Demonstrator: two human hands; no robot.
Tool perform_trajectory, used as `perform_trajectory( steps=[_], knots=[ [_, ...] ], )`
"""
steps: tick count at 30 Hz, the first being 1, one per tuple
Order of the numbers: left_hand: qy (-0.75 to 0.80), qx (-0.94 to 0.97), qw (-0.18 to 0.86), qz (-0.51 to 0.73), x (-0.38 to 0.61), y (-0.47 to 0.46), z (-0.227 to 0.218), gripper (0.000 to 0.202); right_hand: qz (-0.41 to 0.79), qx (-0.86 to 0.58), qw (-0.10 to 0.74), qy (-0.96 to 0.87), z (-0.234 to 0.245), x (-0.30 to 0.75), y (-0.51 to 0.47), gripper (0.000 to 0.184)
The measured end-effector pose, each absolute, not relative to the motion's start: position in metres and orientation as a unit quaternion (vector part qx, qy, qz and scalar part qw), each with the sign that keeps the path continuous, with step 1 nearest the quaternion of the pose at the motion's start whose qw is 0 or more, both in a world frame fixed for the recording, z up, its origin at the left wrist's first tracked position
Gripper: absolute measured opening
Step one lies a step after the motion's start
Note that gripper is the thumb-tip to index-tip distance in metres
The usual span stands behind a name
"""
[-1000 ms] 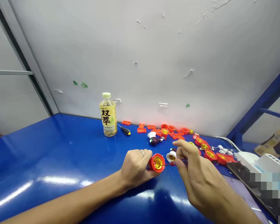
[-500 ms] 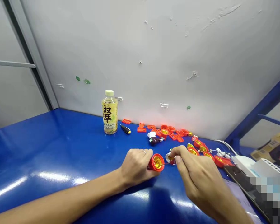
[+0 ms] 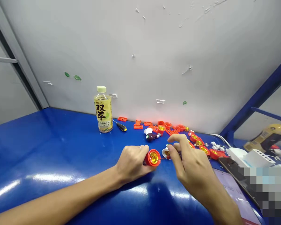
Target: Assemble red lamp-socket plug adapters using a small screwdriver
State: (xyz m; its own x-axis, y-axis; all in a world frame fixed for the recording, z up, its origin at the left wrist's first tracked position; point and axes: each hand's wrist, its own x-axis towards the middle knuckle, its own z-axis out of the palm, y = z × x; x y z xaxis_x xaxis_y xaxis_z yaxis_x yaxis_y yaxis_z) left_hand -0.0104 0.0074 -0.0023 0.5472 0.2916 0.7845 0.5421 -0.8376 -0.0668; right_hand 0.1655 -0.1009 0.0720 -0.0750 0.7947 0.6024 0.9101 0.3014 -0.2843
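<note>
My left hand grips a red lamp socket with a brass threaded interior facing up and toward me. A thin wire runs from that socket to a small white lamp socket. My right hand is around the white socket, with thumb and fingers at its far side, partly hiding it. Both hands are above the blue table, and the right hand's grip is partly hidden.
Behind my hands lie several red socket parts, with more brass-lined sockets to the right. A drink bottle and a yellow-and-black screwdriver stand further left. A phone and white power strip sit at right.
My right hand's fingers have opened a little from their tight pinch, with the index finger raised over the white socket. The view has shifted, so everything sits further left. The left hand keeps its grip.
</note>
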Motion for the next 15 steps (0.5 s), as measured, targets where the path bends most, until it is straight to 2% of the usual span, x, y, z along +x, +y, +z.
perform_trajectory(
  steps=[4,6,10,13,15],
  knots=[
    [-0.238,-0.865,0.155,-0.413,-0.01,0.0064,-0.0019,0.026,-0.034,-0.554,0.338,-0.76,0.0753,0.1658,-0.1042,0.024],
    [-0.232,-0.867,0.157,-0.412,-0.0097,0.0068,-0.0021,0.026,-0.056,-0.568,0.317,-0.758,0.0752,0.1666,-0.1036,0.02],
    [-0.224,-0.87,0.159,-0.41,-0.0094,0.0078,-0.0029,0.026,-0.12,-0.592,0.304,-0.737,0.0714,0.169,-0.1001,0.034],
    [-0.226,-0.871,0.155,-0.407,-0.0099,0.0076,-0.0025,0.027,-0.052,-0.579,0.301,-0.756,0.0739,0.1697,-0.1015,0.021],
    [-0.23,-0.873,0.151,-0.403,-0.0101,0.0071,-0.0017,0.028,-0.025,-0.575,0.297,-0.762,0.0774,0.1695,-0.103,0.022]
  ],
)
